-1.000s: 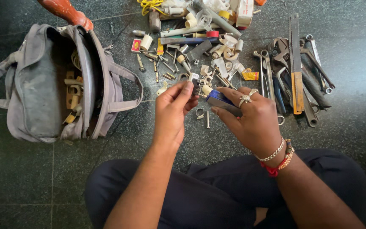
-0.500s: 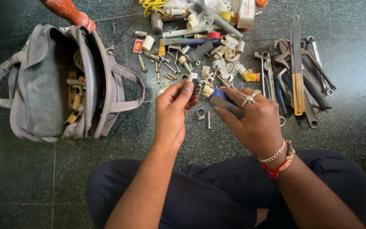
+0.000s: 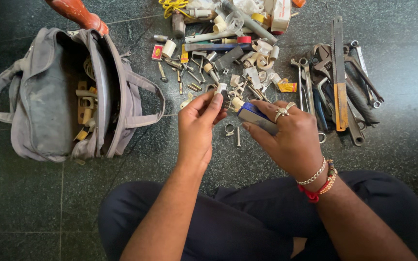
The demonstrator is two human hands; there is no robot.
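My left hand [image 3: 197,128] is raised above the dark floor, its fingertips pinched on a small white cap [image 3: 221,88]. My right hand [image 3: 286,135], with a ring and bracelets at the wrist, grips a small blue and white tube [image 3: 253,115] whose pale nozzle points at the left fingers. Both hands hover over scattered screws and a metal ring clamp [image 3: 229,129] on the floor.
An open grey tool bag [image 3: 49,96] with fittings inside lies at the left. Wrenches, pliers and a saw blade [image 3: 338,72] lie at the right. Pipe fittings, tape rolls and screws [image 3: 228,43] are piled ahead. A red-brown handle [image 3: 78,12] sticks in at top left. My crossed legs fill the bottom.
My left fingers have lifted off the tube's nozzle and now hold the small white cap slightly higher. The right hand has kept the tube nearly still.
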